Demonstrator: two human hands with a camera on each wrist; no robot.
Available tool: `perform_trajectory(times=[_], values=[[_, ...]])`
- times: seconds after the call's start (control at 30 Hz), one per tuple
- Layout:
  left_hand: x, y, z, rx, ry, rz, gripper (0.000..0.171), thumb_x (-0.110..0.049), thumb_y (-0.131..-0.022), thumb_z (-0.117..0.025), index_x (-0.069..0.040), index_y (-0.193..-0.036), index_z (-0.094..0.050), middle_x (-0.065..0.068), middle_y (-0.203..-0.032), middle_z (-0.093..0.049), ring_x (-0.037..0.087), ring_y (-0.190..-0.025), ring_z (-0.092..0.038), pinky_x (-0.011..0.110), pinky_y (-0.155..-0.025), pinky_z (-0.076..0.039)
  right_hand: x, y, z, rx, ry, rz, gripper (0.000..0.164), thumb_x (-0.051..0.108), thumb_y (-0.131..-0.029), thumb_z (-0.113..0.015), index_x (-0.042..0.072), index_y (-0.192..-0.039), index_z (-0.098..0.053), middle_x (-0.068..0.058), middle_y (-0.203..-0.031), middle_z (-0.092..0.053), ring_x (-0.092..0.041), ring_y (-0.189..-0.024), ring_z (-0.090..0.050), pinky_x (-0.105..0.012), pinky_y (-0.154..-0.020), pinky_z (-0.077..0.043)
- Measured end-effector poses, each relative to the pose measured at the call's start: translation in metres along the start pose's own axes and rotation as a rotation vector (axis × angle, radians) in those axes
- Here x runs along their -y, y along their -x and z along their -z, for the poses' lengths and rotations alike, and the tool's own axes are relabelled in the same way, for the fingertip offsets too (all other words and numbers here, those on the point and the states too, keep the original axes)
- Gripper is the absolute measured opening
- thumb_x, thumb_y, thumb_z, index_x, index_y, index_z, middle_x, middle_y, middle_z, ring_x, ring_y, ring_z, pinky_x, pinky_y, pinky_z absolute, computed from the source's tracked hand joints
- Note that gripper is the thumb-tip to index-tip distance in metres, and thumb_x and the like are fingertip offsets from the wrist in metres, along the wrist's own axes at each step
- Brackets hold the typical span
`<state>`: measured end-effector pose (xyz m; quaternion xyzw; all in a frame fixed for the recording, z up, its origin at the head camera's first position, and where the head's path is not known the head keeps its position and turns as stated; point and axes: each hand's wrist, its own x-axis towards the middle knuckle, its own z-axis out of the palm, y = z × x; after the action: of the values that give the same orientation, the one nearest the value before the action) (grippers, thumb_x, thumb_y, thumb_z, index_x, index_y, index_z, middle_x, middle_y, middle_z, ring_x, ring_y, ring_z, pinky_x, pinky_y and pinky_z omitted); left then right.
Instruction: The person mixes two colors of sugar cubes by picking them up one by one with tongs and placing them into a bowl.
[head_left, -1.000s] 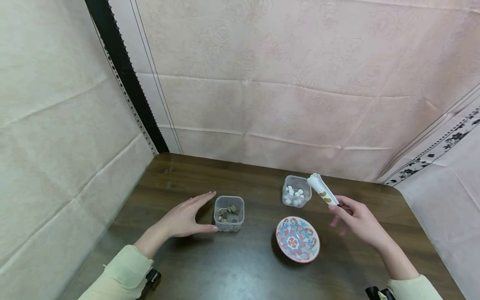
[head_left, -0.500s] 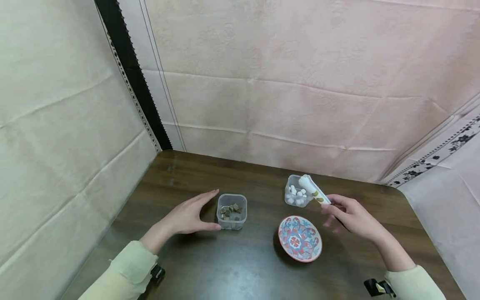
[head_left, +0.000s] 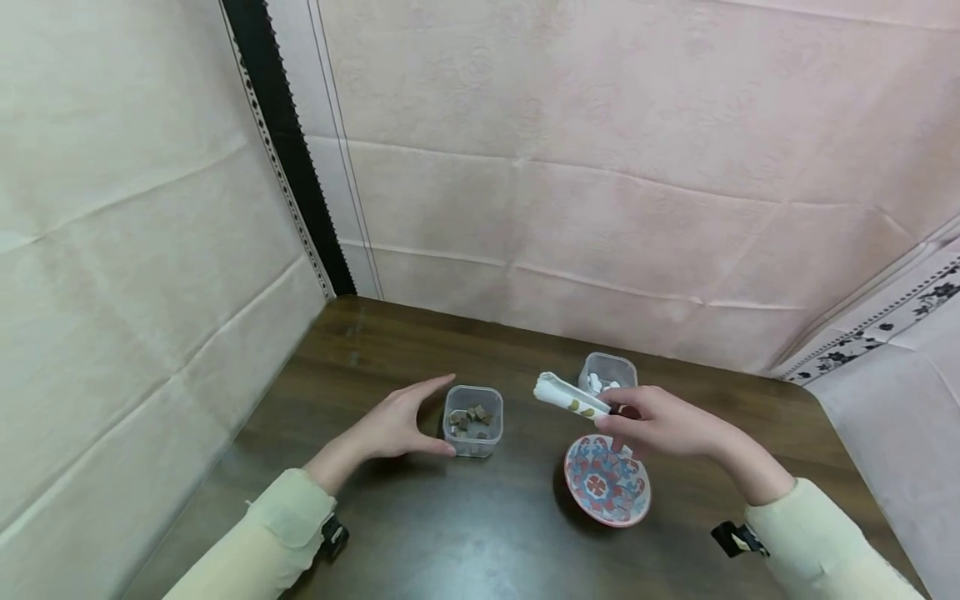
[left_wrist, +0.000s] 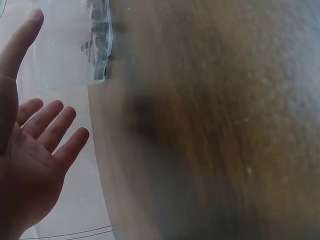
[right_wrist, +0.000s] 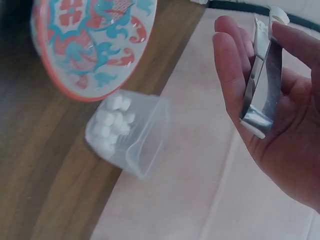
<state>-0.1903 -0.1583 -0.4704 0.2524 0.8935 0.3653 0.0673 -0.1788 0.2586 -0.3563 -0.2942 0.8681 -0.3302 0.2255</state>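
Observation:
My right hand [head_left: 663,423] holds a pair of small tongs [head_left: 567,397] with white, gold-patterned ends and a shiny metal bend [right_wrist: 260,119] lying against the palm. The tongs point left, above the table, between the two plastic tubs. Below that hand is a small red-and-blue patterned bowl [head_left: 600,496], partly covered by its fingers. My left hand [head_left: 392,423] is spread beside a clear tub [head_left: 474,450] of brown cubes, thumb near its front corner. In the left wrist view, the fingers [left_wrist: 70,150] are apart with nothing in them.
A second clear tub [head_left: 611,364], holding white lumps [right_wrist: 112,122], stands behind the bowl, partly hidden by my right hand. Brown wood-grain tabletop [head_left: 450,525] lies under everything. Pale cloth walls [head_left: 600,208] rise at the back and both sides.
My right hand has moved left with the tongs, from right of the bowl to over its back edge, and the tongs now point more to the left. The left hand stays beside its tub.

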Motion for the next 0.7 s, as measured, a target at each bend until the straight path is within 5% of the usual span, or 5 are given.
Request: perform_trajectory(times=[0.27, 0.7], values=[[0.006, -0.008, -0.006, 0.005, 0.16, -0.016, 0.107, -0.032, -0.077, -0.099, -0.01, -0.164, -0.041, 0.012, -0.165, -0.047, 0.033, -0.147, -0.05, 0.053, -0.12, -0.043, 0.02, -0.019, 0.0, 0.072, 0.095, 0.023, 0.018, 0.03, -0.11, -0.063, 0.012, -0.114, -0.065, -0.002, -0.083, -0.071, -0.018, -0.067, -0.068, -0.035, -0.061, -0.061], [0.01, -0.016, -0.016, 0.044, 0.282, -0.008, 0.103, -0.025, -0.08, -0.098, -0.008, -0.163, -0.04, 0.014, -0.16, -0.05, 0.035, -0.147, -0.05, 0.051, -0.12, -0.043, 0.033, -0.051, -0.001, 0.044, 0.363, 0.135, 0.014, 0.028, -0.108, -0.064, 0.016, -0.106, -0.07, 0.01, -0.082, -0.058, -0.005, -0.072, -0.053, -0.027, -0.066, -0.047]])
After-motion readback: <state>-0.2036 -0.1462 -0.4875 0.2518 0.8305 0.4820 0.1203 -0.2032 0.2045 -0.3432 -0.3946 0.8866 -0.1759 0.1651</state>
